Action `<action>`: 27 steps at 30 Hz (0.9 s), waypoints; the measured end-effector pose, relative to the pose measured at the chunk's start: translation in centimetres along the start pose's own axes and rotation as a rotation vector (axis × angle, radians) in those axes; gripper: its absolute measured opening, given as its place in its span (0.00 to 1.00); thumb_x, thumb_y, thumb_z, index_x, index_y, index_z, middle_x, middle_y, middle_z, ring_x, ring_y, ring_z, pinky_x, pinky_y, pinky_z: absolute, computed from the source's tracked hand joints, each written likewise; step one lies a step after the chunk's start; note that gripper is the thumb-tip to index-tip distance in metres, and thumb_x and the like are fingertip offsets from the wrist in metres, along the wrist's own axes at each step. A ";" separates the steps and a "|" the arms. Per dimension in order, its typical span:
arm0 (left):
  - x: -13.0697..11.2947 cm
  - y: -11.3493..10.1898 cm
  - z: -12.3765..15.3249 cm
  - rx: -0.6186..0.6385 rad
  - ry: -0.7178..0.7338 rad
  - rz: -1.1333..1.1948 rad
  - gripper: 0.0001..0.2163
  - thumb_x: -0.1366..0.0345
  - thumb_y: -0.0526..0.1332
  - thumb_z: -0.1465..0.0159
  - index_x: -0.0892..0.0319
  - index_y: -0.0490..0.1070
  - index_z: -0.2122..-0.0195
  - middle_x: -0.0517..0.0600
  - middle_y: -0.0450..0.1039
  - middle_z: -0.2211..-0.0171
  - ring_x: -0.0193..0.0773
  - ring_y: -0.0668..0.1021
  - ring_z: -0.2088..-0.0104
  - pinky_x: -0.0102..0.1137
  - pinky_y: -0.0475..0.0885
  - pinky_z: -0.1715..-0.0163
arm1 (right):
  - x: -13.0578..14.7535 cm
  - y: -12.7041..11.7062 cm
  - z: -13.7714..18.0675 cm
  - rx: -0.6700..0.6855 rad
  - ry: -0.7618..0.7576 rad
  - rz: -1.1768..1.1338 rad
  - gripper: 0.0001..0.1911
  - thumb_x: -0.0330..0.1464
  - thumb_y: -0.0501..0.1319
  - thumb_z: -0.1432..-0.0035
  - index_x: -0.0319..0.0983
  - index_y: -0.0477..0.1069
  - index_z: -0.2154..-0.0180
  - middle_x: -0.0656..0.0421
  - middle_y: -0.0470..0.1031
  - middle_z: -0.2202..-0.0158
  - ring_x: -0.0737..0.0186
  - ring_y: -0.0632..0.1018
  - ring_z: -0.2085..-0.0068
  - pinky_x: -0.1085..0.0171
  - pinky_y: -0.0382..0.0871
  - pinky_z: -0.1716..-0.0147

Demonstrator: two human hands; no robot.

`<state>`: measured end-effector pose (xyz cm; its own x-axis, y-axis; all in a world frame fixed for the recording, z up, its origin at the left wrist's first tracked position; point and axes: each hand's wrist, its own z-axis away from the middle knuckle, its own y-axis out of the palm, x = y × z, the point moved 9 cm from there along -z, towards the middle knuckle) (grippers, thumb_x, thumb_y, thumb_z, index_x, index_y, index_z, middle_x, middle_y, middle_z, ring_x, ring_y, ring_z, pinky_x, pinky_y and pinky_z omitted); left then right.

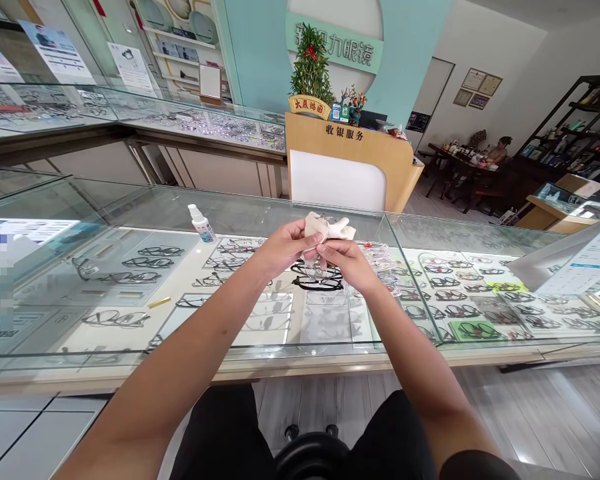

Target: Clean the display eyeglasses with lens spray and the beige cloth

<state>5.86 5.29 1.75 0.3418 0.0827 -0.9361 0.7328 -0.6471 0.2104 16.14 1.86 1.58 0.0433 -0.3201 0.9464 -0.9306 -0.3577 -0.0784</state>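
Note:
My left hand and my right hand meet above the glass counter, thumbs close together. Both are closed on a crumpled white cloth. A pair of thin-rimmed eyeglasses appears to be between my fingers; the cloth and fingers cover much of it. Under the counter glass, just below my hands, lie dark-framed eyeglasses. To the left of my left hand, a small white spray bottle with a blue label stands upright on the counter.
The glass display counter holds many rows of eyeglasses. A leaning printed sign stands at the right. Beyond is a wooden cashier desk with a plant. A person sits at a far table.

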 end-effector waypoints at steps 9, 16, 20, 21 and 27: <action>-0.9 0.3 0.5 -0.170 0.104 -0.046 0.25 0.42 0.81 0.43 0.56 0.74 0.66 0.40 0.63 0.82 0.31 0.67 0.82 0.31 0.73 0.79 | 0.0 0.5 0.2 0.027 -0.020 0.099 0.34 0.66 0.67 0.38 0.42 0.88 0.66 0.58 0.76 0.71 0.59 0.71 0.64 0.59 0.69 0.60; -0.8 -0.3 0.7 -0.313 0.152 -0.064 0.30 0.33 0.77 0.42 0.55 0.70 0.71 0.40 0.59 0.82 0.29 0.61 0.84 0.29 0.61 0.85 | -0.3 1.0 0.4 0.014 -0.042 0.151 0.34 0.65 0.65 0.36 0.42 0.89 0.62 0.59 0.72 0.72 0.60 0.69 0.65 0.60 0.66 0.63; -1.2 -1.3 0.5 -0.290 0.159 -0.060 0.30 0.32 0.75 0.40 0.56 0.71 0.72 0.44 0.64 0.83 0.34 0.68 0.82 0.32 0.67 0.80 | 0.4 0.3 0.4 -0.029 -0.030 0.089 0.30 0.63 0.68 0.37 0.43 0.89 0.64 0.57 0.82 0.65 0.59 0.72 0.65 0.59 0.71 0.58; -1.4 -1.4 0.4 -0.269 0.155 -0.053 0.29 0.33 0.76 0.41 0.56 0.72 0.71 0.46 0.68 0.81 0.36 0.71 0.80 0.33 0.69 0.78 | 0.7 0.0 0.4 -0.044 -0.038 0.066 0.29 0.61 0.69 0.37 0.43 0.89 0.64 0.57 0.84 0.64 0.59 0.73 0.64 0.58 0.72 0.57; -2.8 0.8 0.6 -0.104 0.202 -0.103 0.24 0.45 0.82 0.43 0.55 0.74 0.63 0.46 0.74 0.76 0.39 0.78 0.74 0.36 0.75 0.69 | 1.0 -1.1 0.3 -0.115 -0.057 -0.002 0.27 0.59 0.69 0.36 0.44 0.88 0.67 0.56 0.84 0.64 0.58 0.75 0.64 0.57 0.74 0.56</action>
<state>5.18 4.06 4.35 0.3656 0.3005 -0.8809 0.8226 -0.5472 0.1547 17.34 1.65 2.54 0.0632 -0.3701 0.9268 -0.9659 -0.2562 -0.0364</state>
